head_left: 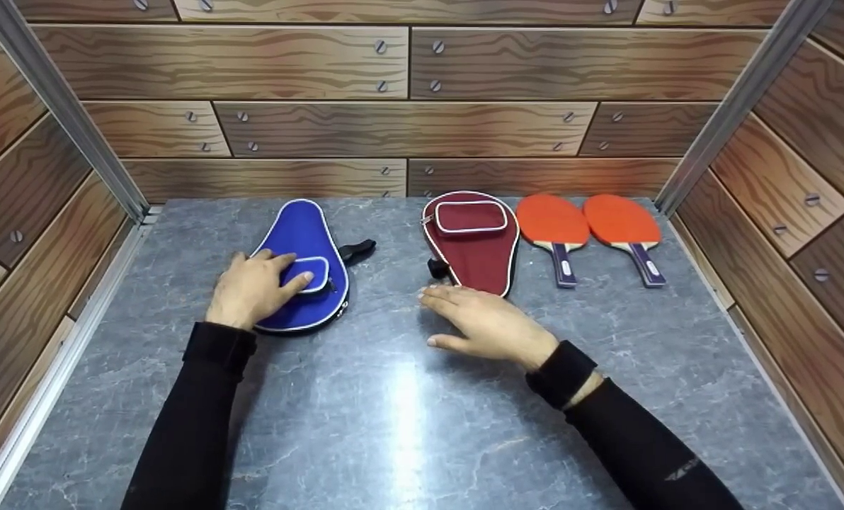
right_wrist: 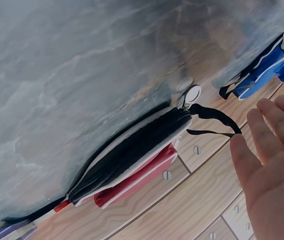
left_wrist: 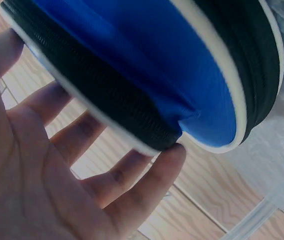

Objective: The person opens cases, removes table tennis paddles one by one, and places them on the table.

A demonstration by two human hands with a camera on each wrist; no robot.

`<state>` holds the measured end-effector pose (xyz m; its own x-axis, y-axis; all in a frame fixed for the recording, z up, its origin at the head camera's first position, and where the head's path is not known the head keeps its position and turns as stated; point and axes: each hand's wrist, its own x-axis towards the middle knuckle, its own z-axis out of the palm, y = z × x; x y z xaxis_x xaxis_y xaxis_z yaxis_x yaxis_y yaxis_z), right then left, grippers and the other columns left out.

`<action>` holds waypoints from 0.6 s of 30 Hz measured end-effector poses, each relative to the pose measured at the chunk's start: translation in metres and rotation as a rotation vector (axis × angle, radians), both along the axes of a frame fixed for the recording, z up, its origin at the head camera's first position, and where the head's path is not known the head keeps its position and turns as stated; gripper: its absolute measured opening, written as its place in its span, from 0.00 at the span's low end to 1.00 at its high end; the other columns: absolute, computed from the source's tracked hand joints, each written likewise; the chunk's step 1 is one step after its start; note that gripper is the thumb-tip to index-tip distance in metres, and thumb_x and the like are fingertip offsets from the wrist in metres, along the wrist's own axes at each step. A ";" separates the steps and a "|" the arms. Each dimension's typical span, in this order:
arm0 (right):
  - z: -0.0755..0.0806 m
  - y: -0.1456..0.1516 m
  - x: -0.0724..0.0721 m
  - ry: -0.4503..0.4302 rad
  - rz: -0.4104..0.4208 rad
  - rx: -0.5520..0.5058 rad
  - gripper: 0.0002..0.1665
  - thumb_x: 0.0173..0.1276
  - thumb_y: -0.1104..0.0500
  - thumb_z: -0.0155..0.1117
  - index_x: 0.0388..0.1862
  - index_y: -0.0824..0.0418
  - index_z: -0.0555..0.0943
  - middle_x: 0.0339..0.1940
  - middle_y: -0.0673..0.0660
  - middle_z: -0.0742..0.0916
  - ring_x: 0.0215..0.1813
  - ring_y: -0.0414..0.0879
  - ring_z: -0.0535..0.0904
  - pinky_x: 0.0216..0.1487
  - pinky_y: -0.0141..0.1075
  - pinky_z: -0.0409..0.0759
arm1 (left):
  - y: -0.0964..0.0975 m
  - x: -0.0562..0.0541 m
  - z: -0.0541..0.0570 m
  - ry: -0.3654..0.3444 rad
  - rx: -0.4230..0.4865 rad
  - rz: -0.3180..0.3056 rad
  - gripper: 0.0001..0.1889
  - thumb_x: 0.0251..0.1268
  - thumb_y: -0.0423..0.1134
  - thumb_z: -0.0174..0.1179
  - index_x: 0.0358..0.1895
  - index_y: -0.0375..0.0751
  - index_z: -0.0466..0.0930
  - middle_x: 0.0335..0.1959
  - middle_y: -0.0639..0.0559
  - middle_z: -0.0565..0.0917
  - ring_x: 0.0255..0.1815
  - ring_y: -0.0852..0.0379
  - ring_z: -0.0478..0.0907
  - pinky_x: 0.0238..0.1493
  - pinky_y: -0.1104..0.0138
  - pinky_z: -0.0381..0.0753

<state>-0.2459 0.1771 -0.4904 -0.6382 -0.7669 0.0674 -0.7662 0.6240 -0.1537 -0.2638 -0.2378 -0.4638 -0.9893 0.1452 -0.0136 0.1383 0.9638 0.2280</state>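
Note:
On the left of the table a blue padded paddle case (head_left: 298,230) with white piping lies with its narrow end away from me. My left hand (head_left: 251,283) rests over its small zipped pocket (head_left: 316,276); in the left wrist view the fingertips touch the pocket's zipped edge (left_wrist: 97,85). A dark red paddle case (head_left: 475,258) lies right of centre, its wide end toward the back. Close to its narrow end my right hand (head_left: 489,322) hovers with extended fingers and holds nothing. The case's black strap loop (right_wrist: 214,115) shows near those fingertips in the right wrist view.
Two table tennis paddles with orange-red faces, a nearer-to-centre paddle (head_left: 553,219) and a far-right paddle (head_left: 622,219), lie beside the red case, handles toward me. A black strap (head_left: 358,250) sticks out from the blue case. Wood-patterned walls (head_left: 408,127) enclose the grey table (head_left: 337,425).

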 end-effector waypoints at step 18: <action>0.000 -0.015 0.000 0.047 -0.002 -0.010 0.39 0.89 0.43 0.70 0.88 0.63 0.78 0.86 0.64 0.85 0.88 0.60 0.81 0.89 0.58 0.81 | 0.018 0.012 0.003 0.033 0.015 -0.126 0.34 0.90 0.59 0.64 0.84 0.39 0.82 0.79 0.23 0.83 0.80 0.15 0.80 0.86 0.26 0.75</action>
